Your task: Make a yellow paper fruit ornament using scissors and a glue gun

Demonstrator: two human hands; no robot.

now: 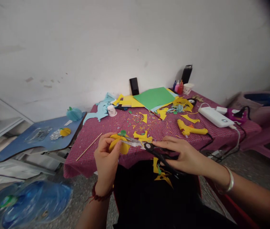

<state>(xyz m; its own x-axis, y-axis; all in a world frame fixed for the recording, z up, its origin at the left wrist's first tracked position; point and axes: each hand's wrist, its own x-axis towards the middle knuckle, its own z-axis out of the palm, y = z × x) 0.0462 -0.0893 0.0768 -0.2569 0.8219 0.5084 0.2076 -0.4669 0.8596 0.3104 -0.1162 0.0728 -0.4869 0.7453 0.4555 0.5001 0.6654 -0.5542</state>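
My left hand (pixel 105 159) pinches a small yellow paper craft piece (pixel 125 148) with a green bit (pixel 122 133) at its top. In my right hand (pixel 184 156) is a pair of black-handled scissors (pixel 157 154), fingers wrapped through the handles. Pointing left, the blades reach the yellow piece near my left fingertips; whether paper lies between them I cannot tell. Yellow paper scraps (pixel 143 136) lie on the table just behind the blades. More yellow and green scraps (pixel 162 175) rest on my dark lap below the scissors.
A red checked cloth covers the table (pixel 89 133). On it are a wooden stick (pixel 89 147), a paper cup (pixel 112 110), green paper (pixel 156 98), a yellow glue gun (pixel 190 128) and a white power bank (pixel 216 116). A phone (pixel 134 86) leans at the wall. Left stands a blue table (pixel 56 127).
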